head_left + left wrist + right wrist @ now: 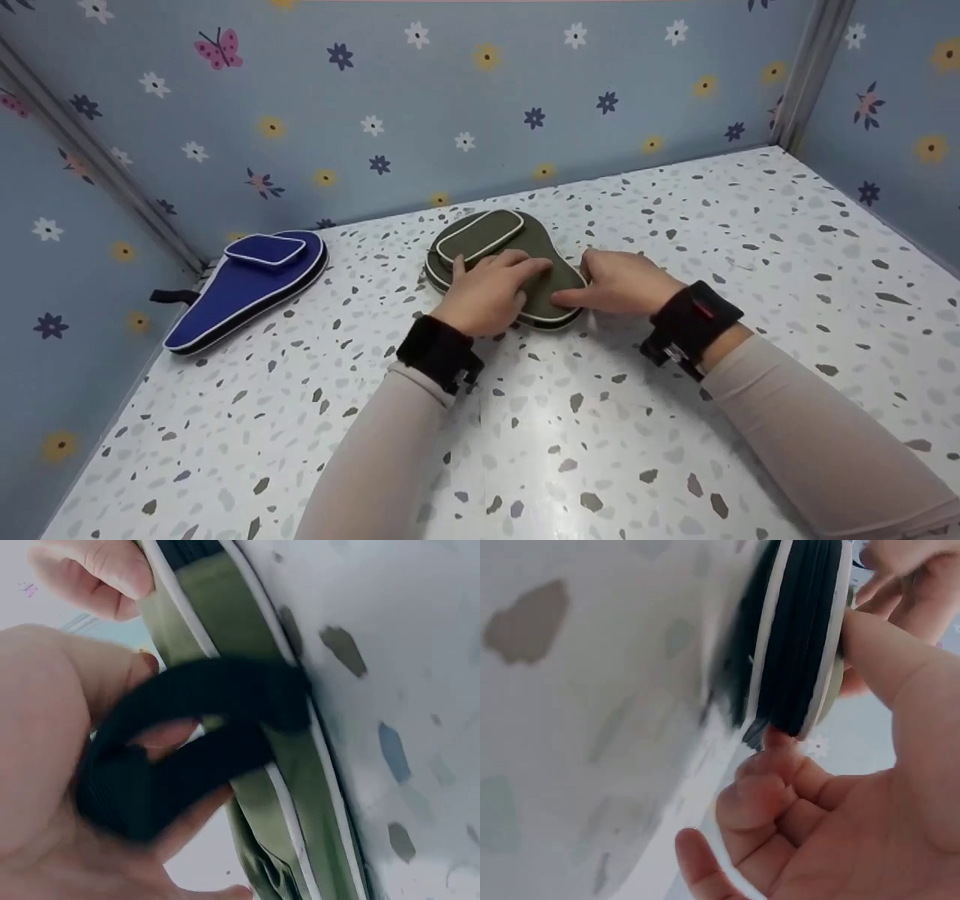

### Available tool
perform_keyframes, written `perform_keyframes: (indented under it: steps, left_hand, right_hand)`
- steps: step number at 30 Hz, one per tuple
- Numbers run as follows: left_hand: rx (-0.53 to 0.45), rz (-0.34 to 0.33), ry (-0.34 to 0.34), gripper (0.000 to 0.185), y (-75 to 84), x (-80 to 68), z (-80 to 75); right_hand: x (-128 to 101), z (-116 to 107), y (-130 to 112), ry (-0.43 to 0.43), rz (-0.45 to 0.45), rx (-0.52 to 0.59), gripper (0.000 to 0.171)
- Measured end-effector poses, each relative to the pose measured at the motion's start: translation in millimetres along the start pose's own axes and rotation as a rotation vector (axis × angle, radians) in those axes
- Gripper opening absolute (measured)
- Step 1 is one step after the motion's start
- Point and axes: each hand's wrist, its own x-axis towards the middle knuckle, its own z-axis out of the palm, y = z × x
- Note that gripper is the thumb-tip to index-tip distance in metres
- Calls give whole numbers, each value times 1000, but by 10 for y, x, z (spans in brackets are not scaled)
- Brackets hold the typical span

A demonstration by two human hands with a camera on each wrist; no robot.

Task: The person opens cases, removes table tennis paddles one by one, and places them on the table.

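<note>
Olive green case [525, 259] with white piping, blue case [247, 289], speckled table [675, 420].

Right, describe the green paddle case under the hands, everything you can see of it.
The green paddle case is olive fabric with white piping, shaped like a table-tennis bat, with a raised pocket on top. It lies flat on the speckled table. A black strap loop hangs at its narrow end, and its side shows a dark band between piping lines. The left hand rests on top; the right hand pinches its edge.
</note>
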Motion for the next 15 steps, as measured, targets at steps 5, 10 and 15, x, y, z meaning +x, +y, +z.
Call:
perform_keyframes:
  steps: [5, 10, 15]
  left_hand:
    - [-41, -134, 102, 47, 38, 1, 26]
    - [-86, -310, 120, 66, 36, -7, 38]
    - [-77, -363, 61, 82, 77, 25, 38]
  right_hand:
    - [-66, -10, -132, -58, -65, -54, 46]
    - [-84, 34, -233, -214, -273, -5, 27]
    - [-83, -22, -158, -211, -299, -88, 23]
